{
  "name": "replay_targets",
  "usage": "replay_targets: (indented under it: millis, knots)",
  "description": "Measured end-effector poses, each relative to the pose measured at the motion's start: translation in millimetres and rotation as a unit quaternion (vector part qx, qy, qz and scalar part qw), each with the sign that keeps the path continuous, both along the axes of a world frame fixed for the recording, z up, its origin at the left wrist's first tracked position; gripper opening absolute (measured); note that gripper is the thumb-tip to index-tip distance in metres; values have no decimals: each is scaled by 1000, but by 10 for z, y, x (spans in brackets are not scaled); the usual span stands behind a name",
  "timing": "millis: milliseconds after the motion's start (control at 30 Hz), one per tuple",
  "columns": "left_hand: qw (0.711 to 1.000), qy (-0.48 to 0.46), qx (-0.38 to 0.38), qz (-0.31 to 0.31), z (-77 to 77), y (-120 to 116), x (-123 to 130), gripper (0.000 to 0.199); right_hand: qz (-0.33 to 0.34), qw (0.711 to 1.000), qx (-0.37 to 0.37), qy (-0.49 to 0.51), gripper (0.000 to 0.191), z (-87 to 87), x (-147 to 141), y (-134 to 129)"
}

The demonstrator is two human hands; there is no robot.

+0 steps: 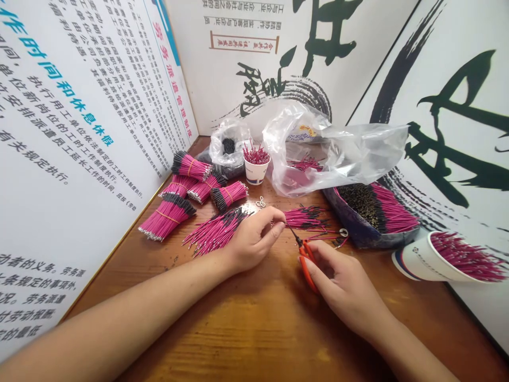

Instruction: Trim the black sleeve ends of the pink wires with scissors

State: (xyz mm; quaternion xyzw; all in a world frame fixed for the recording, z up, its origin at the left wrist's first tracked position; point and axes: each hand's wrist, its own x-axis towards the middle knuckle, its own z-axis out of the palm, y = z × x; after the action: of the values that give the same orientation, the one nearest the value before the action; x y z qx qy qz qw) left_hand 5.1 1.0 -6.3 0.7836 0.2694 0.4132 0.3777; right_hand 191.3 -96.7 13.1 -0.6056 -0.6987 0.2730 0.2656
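Observation:
My right hand (pixel 348 286) grips orange-handled scissors (pixel 307 265), whose thin dark blades point up and left. The blade tips reach close to the fingertips of my left hand (pixel 252 241). Thumb and forefinger of that hand are pinched together; what they hold is too small to make out. Behind and left of it lies a loose pile of pink wires (pixel 214 232) with black ends. More loose pink wires (pixel 304 217) lie just beyond my fingertips. A small pale ring-shaped item (pixel 260 201) rests behind my left hand.
Tied bundles of pink wires (pixel 169 215) are stacked at the left. A paper cup (pixel 256 172) of wires stands at the back, beside clear plastic bags (pixel 345 154). On the right are a dark bag of wires (pixel 369 239) and a tilted wire-filled cup (pixel 417 260). Printed panels enclose the table.

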Motion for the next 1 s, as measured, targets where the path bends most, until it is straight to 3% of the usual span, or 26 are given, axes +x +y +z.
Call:
replay_targets:
  millis: [1000]
  knots:
    - [1000,16,-9,-19,-46,-1,-14,19,-3,1000,1,1,20,-11,3,10]
